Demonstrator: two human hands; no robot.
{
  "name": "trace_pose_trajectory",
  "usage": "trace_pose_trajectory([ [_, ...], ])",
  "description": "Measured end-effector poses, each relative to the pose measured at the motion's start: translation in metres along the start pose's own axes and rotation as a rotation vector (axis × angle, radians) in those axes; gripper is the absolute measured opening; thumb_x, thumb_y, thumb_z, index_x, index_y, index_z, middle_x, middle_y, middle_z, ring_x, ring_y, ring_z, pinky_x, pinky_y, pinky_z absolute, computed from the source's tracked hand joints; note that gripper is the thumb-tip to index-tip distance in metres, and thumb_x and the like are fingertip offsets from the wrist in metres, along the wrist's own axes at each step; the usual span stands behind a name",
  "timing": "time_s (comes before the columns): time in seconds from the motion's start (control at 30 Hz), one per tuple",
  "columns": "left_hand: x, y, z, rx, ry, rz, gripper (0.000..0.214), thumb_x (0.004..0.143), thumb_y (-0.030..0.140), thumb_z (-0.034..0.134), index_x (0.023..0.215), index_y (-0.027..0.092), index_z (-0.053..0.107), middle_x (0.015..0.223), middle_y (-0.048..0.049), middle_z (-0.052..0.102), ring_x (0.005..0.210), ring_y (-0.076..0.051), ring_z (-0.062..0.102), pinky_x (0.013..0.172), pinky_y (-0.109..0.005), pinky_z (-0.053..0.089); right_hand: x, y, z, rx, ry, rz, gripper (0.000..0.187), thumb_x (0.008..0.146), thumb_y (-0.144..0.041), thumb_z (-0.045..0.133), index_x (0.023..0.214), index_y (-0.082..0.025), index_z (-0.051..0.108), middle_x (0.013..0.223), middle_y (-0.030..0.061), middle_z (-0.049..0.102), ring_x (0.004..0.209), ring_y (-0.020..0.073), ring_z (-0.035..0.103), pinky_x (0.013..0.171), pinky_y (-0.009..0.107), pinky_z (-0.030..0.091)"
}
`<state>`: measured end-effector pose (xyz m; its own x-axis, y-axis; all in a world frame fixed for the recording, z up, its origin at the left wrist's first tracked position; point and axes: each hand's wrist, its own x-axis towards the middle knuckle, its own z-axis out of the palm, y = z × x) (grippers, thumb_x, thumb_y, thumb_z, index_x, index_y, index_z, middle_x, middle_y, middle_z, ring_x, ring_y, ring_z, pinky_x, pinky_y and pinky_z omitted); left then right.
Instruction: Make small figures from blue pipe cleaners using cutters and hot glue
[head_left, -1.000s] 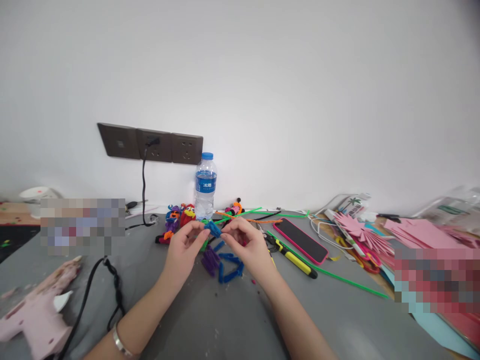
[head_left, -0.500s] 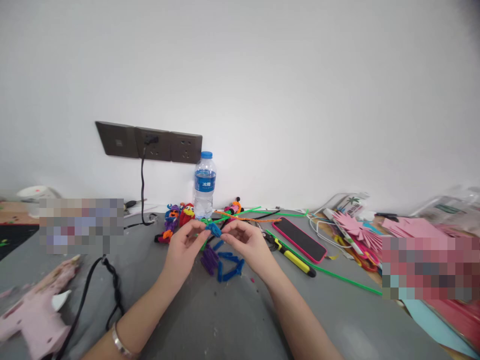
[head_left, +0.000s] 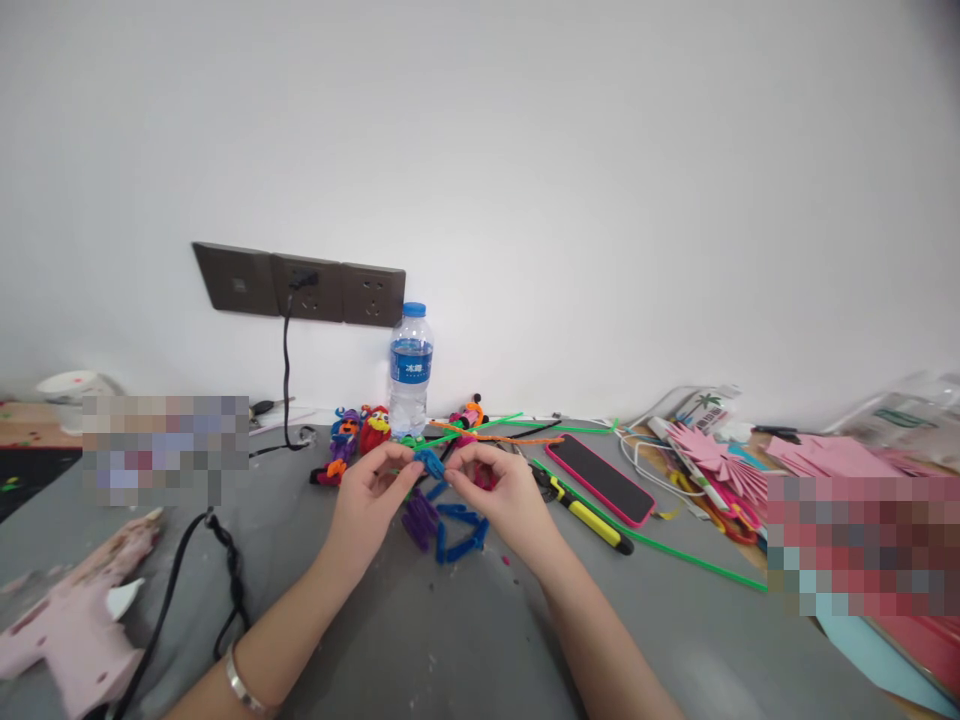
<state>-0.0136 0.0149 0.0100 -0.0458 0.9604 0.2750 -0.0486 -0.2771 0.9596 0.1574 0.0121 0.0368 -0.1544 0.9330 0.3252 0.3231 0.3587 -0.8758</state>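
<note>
Between my hands is a small folded piece of blue pipe cleaner [head_left: 430, 463]. My left hand [head_left: 379, 490] pinches its left side with thumb and fingers. The right side is pinched by my right hand [head_left: 499, 490]. Beneath them on the grey table lie several bent blue pipe cleaner pieces [head_left: 469, 543] and a purple pipe cleaner bundle [head_left: 420, 522]. Small figures of coloured pipe cleaner, one red and yellow [head_left: 375, 430] and one purple and orange [head_left: 345, 430], stand just beyond my left hand.
A water bottle [head_left: 411, 370] stands against the wall. To the right are a phone [head_left: 598, 480], a yellow cutter [head_left: 592, 523], green pipe cleaners [head_left: 697, 565] and pink paper [head_left: 716, 455]. A pink glue gun [head_left: 82, 640] and a black cord [head_left: 172, 580] lie left.
Both hands have stayed almost in place, still pinching the blue piece. It has turned slightly between the fingertips, and the right fingers have shifted a little.
</note>
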Motion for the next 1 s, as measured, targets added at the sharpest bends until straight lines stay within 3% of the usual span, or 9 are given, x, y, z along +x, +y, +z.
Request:
trace_pose_trajectory([
  [0.37, 0.0027, -0.0030, -0.0045, 0.124, -0.002, 0.033, 0.016, 0.073, 0.033, 0.072, 0.071, 0.017, 0.070, 0.068, -0.0008, 0.068, 0.060, -0.013, 0.059, 0.058, -0.021, 0.047, -0.0003, 0.0008, -0.0012, -0.060, 0.013, -0.066, 0.007, 0.076, -0.020, 0.060, 0.071, -0.017, 0.063, 0.065, 0.0003, 0.061, 0.056, 0.0119, 0.047, 0.053, 0.023, 0.036],
  [0.63, 0.0038, -0.0024, -0.0046, 0.091, 0.000, 0.007, 0.016, 0.070, 0.032, 0.073, 0.069, 0.017, 0.070, 0.068, -0.0014, 0.069, 0.061, -0.013, 0.060, 0.057, -0.020, 0.048, 0.0003, 0.0025, -0.0001, -0.116, 0.015, -0.142, 0.007, 0.077, -0.015, 0.059, 0.072, -0.019, 0.063, 0.074, 0.0025, 0.066, 0.068, 0.0162, 0.056, 0.064, 0.026, 0.042],
  [1.0, 0.0023, 0.0021, -0.0042, 0.075, 0.024, -0.012, 0.017, 0.067, 0.032, 0.073, 0.068, 0.016, 0.071, 0.066, -0.0028, 0.071, 0.060, -0.015, 0.063, 0.058, -0.022, 0.052, -0.0002, 0.0002, -0.0026, -0.147, -0.017, -0.247, 0.011, 0.080, -0.011, 0.060, 0.073, -0.020, 0.063, 0.074, 0.0018, 0.067, 0.073, 0.0170, 0.057, 0.071, 0.028, 0.045],
])
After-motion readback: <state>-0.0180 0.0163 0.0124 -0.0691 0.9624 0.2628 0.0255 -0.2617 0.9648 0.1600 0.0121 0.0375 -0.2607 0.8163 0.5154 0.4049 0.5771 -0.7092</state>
